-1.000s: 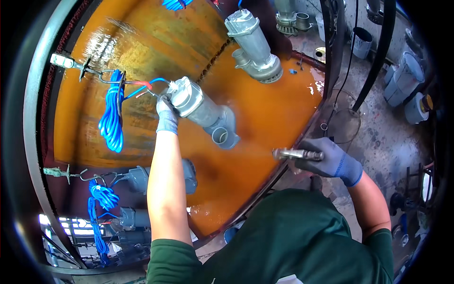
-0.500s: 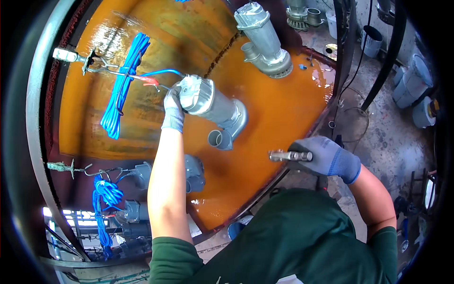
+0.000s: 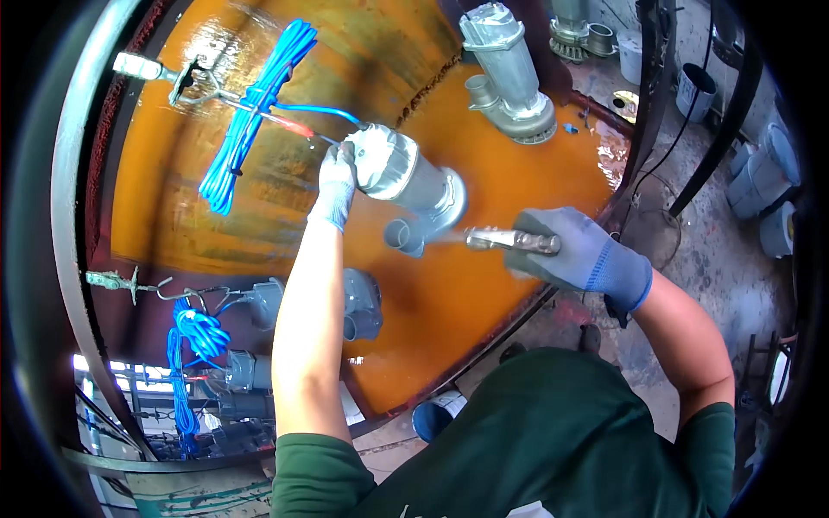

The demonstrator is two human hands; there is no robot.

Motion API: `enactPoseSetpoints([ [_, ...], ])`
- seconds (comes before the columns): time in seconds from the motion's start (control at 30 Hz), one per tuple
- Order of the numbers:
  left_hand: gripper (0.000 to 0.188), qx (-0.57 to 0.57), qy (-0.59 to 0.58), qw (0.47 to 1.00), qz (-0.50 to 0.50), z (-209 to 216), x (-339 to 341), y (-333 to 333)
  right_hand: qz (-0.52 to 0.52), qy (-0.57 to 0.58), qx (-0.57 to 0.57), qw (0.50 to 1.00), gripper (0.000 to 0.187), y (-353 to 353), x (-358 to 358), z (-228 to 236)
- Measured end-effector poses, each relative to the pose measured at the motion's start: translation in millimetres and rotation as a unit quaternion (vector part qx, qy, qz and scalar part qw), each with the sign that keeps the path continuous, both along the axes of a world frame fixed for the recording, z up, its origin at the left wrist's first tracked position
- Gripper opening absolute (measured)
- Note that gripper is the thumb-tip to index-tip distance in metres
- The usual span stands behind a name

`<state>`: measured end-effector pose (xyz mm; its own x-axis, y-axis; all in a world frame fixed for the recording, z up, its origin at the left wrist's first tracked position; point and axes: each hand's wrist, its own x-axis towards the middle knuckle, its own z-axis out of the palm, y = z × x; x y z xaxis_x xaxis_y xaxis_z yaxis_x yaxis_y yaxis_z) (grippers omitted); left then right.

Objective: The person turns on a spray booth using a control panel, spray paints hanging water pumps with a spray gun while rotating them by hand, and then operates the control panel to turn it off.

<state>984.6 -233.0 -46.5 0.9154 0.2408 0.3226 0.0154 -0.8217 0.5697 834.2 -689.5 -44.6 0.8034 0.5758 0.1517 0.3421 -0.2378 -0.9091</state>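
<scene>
A silver-grey submersible pump (image 3: 406, 177) hangs tilted from a hook (image 3: 229, 97), with a blue cable coil (image 3: 259, 116) looped beside it. My gloved left hand (image 3: 337, 180) has its fingers closed at the top end of that pump, by the cable entry; what exactly they grip is partly hidden. In my gloved right hand (image 3: 570, 246) is a metal spray gun (image 3: 509, 241), its nozzle facing the pump's round outlet (image 3: 399, 234). A faint mist shows between nozzle and pump.
Another silver pump (image 3: 509, 73) stands on the orange, wet-looking booth floor (image 3: 484, 302). Grey pumps (image 3: 361, 304) with blue cables hang at the left. A curved metal rail (image 3: 67, 198) runs along the left. Buckets (image 3: 695, 91) stand at the right; another bucket (image 3: 436, 418) is near my body.
My right hand has moved left and up with the spray gun, nearer the pump. A mist now shows at the nozzle. The held pump and cable coil have shifted slightly right and up in view.
</scene>
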Motion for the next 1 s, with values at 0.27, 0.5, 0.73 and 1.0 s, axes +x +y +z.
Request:
enactPoseSetpoints([
  [0.27,0.050,-0.061,0.057,0.995,-0.048,21.4,-9.0,-10.2,0.141,-0.190,-0.167,0.957,0.035,43.9,33.8,47.8],
  [0.5,0.052,-0.041,0.141,0.988,-0.054,40.0,-9.6,-4.0,0.171,-0.221,-0.188,0.942,0.035,113.1,38.4,101.3],
  [0.73,0.063,0.034,0.151,0.987,-0.031,38.3,1.5,-9.5,0.160,-0.295,-0.339,0.879,0.047,122.6,26.0,131.3],
  [1.0,0.067,0.001,0.170,0.985,0.017,25.9,17.7,-5.8,0.114,-0.296,-0.346,0.883,0.047,122.6,10.5,138.1],
])
